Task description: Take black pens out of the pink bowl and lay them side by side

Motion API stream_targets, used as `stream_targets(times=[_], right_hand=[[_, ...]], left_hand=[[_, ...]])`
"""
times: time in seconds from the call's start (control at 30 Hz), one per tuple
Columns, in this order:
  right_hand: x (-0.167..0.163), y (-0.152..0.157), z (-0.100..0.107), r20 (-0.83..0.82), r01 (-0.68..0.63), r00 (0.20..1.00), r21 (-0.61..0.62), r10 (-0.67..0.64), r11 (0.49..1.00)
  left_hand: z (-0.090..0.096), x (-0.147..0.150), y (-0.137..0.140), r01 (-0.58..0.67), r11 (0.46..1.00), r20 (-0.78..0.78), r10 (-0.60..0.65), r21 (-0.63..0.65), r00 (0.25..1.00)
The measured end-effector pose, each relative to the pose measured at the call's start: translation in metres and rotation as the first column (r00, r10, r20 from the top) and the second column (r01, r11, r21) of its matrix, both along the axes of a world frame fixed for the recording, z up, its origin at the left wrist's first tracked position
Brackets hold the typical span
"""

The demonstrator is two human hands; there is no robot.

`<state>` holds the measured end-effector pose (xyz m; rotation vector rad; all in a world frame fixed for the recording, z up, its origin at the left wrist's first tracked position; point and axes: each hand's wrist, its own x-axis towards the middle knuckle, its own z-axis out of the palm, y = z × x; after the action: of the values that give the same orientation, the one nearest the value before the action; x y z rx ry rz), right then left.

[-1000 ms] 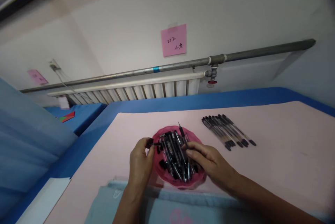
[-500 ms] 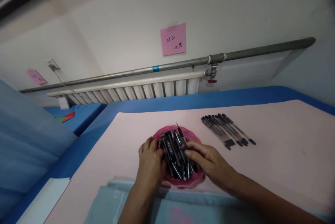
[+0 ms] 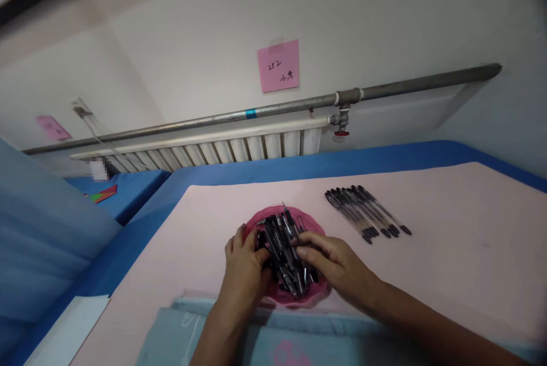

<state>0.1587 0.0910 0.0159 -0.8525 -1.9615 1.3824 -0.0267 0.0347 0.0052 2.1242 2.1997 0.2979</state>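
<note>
A pink bowl [image 3: 316,297] with a wavy rim holds a heap of black pens [image 3: 280,249]. My left hand [image 3: 245,266] grips the bowl's left side, fingers curled along the rim and thumb in against the pens. From the right, my right hand [image 3: 342,260] reaches over the rim, thumb and forefinger closed at the lower end of an uncapped pen [image 3: 289,218] whose bare tip points up and away. Right of the bowl, several capped pens [image 3: 365,212] with clear barrels and black ends lie side by side in a slanted row.
The pink sheet [image 3: 448,240] covers a blue table [image 3: 256,169]. Light blue cloth [image 3: 217,332] lies along the near edge. Behind run a radiator [image 3: 239,146] and a metal pipe [image 3: 205,122] with a red-handled valve [image 3: 342,133]. A blue curtain [image 3: 38,240] hangs at left.
The whole view has shifted slightly left. Pens in the bowl have shifted a little under my hands, which keep nearly the same places. The row of pens looks unchanged.
</note>
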Motion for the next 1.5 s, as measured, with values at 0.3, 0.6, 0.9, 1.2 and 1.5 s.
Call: stream_targets(times=[0.3, 0.6, 0.9, 1.2, 1.5], right_hand=[[-0.001, 0.0, 0.001, -0.002, 0.0, 1.0, 0.005, 0.0, 1.0], [-0.002, -0.001, 0.003, 0.001, -0.003, 1.0, -0.004, 0.003, 1.0], [0.0, -0.002, 0.003, 0.007, -0.003, 1.0, -0.002, 0.003, 1.0], [0.0, -0.002, 0.001, 0.021, 0.001, 1.0, 0.02, -0.002, 1.0], [-0.001, -0.002, 0.003, 0.034, -0.002, 0.999, 0.057, 0.0, 0.998]], left_hand=[[0.001, 0.0, 0.001, 0.02, 0.999, 0.003, -0.02, -0.048, 1.0], [0.009, 0.003, 0.001, 0.028, 0.996, -0.018, -0.03, -0.087, 0.999], [0.013, -0.005, -0.003, -0.002, 0.996, 0.127, -0.009, 0.088, 0.992], [0.03, -0.007, -0.01, -0.076, 0.992, 0.582, 0.003, 0.101, 0.813], [0.028, -0.011, -0.009, -0.155, 0.986, 0.775, 0.05, 0.063, 0.63]])
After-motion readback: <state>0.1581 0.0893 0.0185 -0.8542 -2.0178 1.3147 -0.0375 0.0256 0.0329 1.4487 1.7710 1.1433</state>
